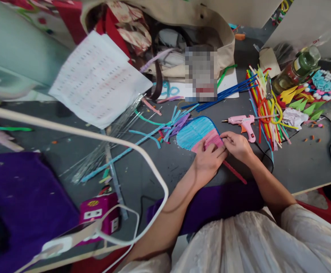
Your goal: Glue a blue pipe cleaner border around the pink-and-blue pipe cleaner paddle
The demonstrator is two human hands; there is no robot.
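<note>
A flat, rounded piece [196, 131], light blue at one end and pink at the other, lies on the dark table, seemingly built of fuzzy pipe cleaner rows. Along its upper right edge runs a dark blue pipe cleaner [214, 126]. My left hand [209, 161] holds the pink end, its fingers bent over the surface. At the right edge, my right hand [237, 146] is closed in a pinch where the dark blue strand meets it; the fingertips hide the exact grip. From under my hands a red pipe cleaner [235, 172] sticks out toward me.
A pink glue gun [243, 123] lies right of my hands, beside bundled colourful pipe cleaners [266, 113]. Cut purple pieces [179, 125] and clear thin sticks [108, 146] lie leftward. A white lamp arm [145, 155] crosses the left foreground. A bottle [298, 70] stands far right.
</note>
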